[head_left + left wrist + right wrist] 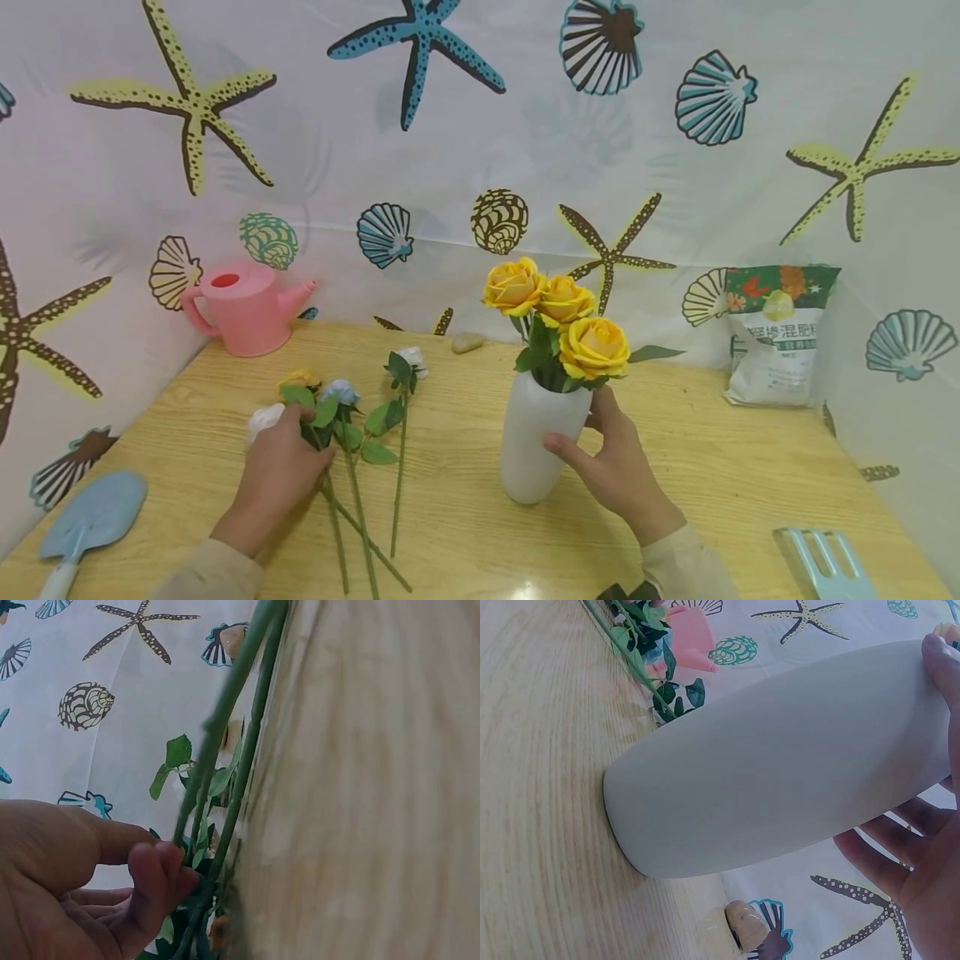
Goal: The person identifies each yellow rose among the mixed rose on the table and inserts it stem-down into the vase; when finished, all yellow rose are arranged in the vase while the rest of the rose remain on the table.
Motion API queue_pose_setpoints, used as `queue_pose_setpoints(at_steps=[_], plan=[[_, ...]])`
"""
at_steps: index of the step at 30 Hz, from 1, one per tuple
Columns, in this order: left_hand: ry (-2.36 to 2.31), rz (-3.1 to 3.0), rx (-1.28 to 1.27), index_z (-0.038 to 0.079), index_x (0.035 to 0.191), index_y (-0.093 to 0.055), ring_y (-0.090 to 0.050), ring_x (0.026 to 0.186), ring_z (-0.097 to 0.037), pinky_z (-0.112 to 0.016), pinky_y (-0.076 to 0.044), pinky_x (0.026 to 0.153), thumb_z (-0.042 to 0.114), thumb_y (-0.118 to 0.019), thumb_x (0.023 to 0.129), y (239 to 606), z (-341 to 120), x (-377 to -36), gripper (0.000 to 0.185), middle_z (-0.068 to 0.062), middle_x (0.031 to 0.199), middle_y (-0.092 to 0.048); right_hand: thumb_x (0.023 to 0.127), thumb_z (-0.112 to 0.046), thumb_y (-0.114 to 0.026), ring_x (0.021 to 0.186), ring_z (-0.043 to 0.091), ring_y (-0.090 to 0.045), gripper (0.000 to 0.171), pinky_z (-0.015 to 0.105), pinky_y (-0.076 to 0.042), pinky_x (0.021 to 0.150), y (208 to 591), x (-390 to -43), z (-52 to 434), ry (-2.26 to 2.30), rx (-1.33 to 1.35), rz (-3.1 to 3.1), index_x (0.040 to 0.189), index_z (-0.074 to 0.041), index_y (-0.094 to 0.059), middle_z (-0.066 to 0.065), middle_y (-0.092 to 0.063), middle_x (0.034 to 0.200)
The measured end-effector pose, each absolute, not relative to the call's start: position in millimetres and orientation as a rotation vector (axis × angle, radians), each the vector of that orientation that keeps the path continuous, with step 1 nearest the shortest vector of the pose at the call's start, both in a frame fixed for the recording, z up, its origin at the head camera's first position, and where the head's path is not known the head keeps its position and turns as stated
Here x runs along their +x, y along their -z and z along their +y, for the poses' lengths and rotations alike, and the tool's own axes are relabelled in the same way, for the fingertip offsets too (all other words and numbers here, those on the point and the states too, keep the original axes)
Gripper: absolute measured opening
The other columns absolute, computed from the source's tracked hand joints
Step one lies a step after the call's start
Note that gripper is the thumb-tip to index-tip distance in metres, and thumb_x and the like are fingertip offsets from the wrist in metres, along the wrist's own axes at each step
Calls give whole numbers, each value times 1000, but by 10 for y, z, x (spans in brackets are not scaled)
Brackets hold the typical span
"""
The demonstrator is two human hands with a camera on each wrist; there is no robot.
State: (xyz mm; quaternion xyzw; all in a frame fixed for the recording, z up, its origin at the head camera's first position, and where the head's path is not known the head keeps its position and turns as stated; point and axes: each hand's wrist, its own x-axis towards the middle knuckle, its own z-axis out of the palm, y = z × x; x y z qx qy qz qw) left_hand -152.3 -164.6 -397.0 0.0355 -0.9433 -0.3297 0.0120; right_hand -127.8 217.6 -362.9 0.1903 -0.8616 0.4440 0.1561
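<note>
My right hand (618, 458) grips the white vase (536, 442) on its right side, thumb at the front and fingers behind. Three yellow roses (595, 346) with green leaves stand in the vase, which rests on the table. On the left, my left hand (281, 475) pinches a green rose stem (225, 705) between thumb and fingers, just below the blooms. Around that hand lie a white rose (266, 419), a yellow rose (300, 381) and a blue rose (341, 392), their stems crossing. Another white rose (412, 360) lies apart to their right.
A pink watering can (251, 312) stands at the back left. At the front left is a blue trowel (101, 512), and at the front right a blue hand fork (828, 562). A printed bag (780, 342) stands back right; a stone (467, 342) lies near the patterned cloth.
</note>
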Motion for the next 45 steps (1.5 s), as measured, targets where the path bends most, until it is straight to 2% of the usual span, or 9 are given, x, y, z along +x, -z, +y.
queue_pose_setpoints(at_steps=[2,5,9,14,18,21,26,33,45], plan=[[1084,-2919,98,-12,136,-43,-66,56,-18,-39,-52,58,11,-73,89,3950,-1641,-1500,60,-7,65,-69,91,-18,-76,127,32,-59,80,50,-56,96,3629,-1277,2176,-1272,548,-2468,154,-11,-29,14,-55,145],[1136,-2900,70,-12,139,-39,-62,48,-14,-34,-50,58,9,-70,92,3898,-1634,-1469,60,-2,58,-66,91,-18,-76,127,32,-59,80,48,-56,96,3631,-1276,2178,-1269,553,-2468,154,-12,-29,13,-55,144],[1154,-2858,54,-11,140,-40,-64,50,-15,-33,-53,61,9,-69,93,3767,-1631,-1432,59,-2,64,-69,91,-17,-76,128,32,-58,80,48,-56,96,3629,-1274,2180,-1267,554,-2469,155,-12,-29,13,-54,145],[1276,-2735,90,-6,144,-39,-67,53,-16,-29,-54,50,13,-69,95,3485,-1604,-1354,60,-13,81,-74,91,-18,-77,128,33,-58,78,49,-56,96,3616,-1270,2177,-1267,548,-2468,153,-9,-30,14,-54,145],[1355,-2551,82,1,145,-42,-67,55,-11,-25,-55,51,16,-72,95,3279,-1505,-1262,60,-17,91,-75,90,-18,-77,128,33,-58,78,49,-56,96,3610,-1271,2177,-1264,546,-2466,153,-8,-31,14,-55,145],[1458,-2317,27,7,140,-49,-67,55,-7,-22,-57,54,10,-74,92,3187,-1375,-1209,55,-11,88,-75,90,-18,-77,128,33,-58,78,50,-56,95,3611,-1272,2181,-1264,544,-2465,153,-9,-31,13,-54,145],[1632,-1813,-196,3,131,-56,-67,56,-8,-20,-56,54,-6,-75,85,3086,-1132,-1164,50,2,79,-73,90,-19,-77,128,32,-58,77,50,-56,96,3623,-1278,2180,-1279,548,-2458,152,-9,-32,13,-54,145],[1712,-1267,-444,-8,127,-56,-70,61,-12,-22,-58,59,-16,-75,79,2877,-732,-1186,52,-3,82,-73,91,-20,-76,130,32,-57,78,51,-55,96,3623,-1279,2176,-1293,568,-2453,154,-11,-31,12,-53,146],[1811,-949,-488,-6,124,-49,-71,69,-23,-31,-60,62,-14,-76,80,2597,-167,-1172,52,-13,83,-72,90,-19,-77,130,33,-57,79,52,-55,95,3618,-1270,2175,-1294,572,-2447,154,-11,-31,12,-53,147]])
